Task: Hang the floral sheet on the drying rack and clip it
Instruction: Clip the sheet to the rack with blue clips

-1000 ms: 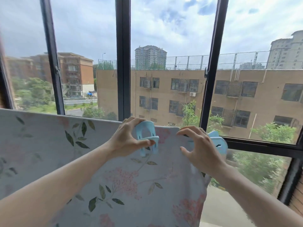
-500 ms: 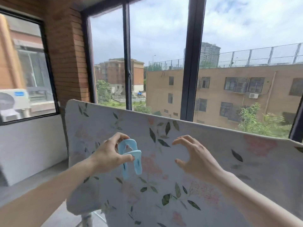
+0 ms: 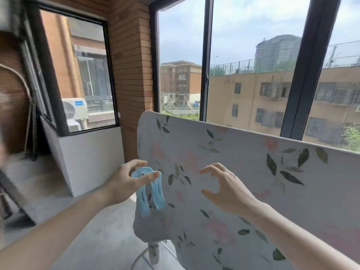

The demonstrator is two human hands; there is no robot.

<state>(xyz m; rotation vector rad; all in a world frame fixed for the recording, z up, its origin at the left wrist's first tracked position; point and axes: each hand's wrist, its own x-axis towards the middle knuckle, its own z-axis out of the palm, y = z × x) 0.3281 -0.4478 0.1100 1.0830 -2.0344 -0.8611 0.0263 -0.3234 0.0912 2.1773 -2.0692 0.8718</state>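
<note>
The floral sheet, pale with green leaves and pink blooms, hangs draped over the drying rack, whose white leg shows below its left end. My left hand pinches a light blue clip between thumb and fingers, in front of the sheet's left part and below its top edge. My right hand hovers just in front of the sheet with fingers spread and half curled, holding nothing.
Tall black-framed windows stand right behind the rack. A brick pillar and a low white wall lie to the left, with grey concrete floor below. A blurred dark object sits at the far left edge.
The view has swung left along the sheet toward its left end. My left hand carried the blue clip down and left from the top edge; my right hand came off the right clip.
</note>
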